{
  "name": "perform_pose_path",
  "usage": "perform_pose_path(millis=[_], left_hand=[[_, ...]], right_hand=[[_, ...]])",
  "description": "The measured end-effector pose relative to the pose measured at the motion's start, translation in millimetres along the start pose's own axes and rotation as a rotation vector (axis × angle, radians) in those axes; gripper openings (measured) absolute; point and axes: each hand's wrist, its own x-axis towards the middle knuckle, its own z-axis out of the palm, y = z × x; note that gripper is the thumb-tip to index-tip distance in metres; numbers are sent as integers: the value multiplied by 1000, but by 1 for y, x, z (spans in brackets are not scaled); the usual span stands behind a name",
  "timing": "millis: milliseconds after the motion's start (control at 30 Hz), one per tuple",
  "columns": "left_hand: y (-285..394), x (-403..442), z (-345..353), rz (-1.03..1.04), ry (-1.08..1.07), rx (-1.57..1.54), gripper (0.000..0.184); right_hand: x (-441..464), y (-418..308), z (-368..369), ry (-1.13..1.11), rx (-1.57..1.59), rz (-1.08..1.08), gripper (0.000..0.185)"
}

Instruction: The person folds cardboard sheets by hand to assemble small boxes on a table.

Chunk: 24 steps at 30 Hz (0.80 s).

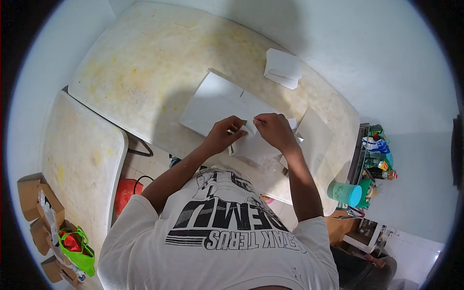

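Observation:
A large white cardboard piece (217,101) with a short slit in its far edge lies on the table in front of me. At its near right part, my left hand (226,134) is closed, thumb and fingers pinching a white cardboard flap (245,131). My right hand (275,130) is close beside it, also in a pinch; what lies between its fingertips is too small to make out. Under both hands is a white panel (256,147). Clear crumpled plastic (270,166) rests by the near table edge, below my right wrist.
A folded white box (282,66) sits at the far side of the stained table (130,63). A flat greyish sheet (316,140) lies to the right, near a teal-lidded container (344,194). A second table (77,140) stands left, with brown cardboard boxes (41,200) and a green bag (79,249).

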Motion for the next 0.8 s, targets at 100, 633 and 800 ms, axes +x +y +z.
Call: perform_pose_path(millis=[100, 633, 800], left_hand=[[-11, -3, 1, 90, 4, -26, 17], [-14, -10, 0, 609, 65, 344, 26], [-11, -2, 1, 653, 96, 354, 26]], right_hand=[[-2, -2, -2, -38, -18, 17, 19], [28, 14, -14, -631, 96, 0, 29], [37, 28, -14, -789, 223, 45, 29]])
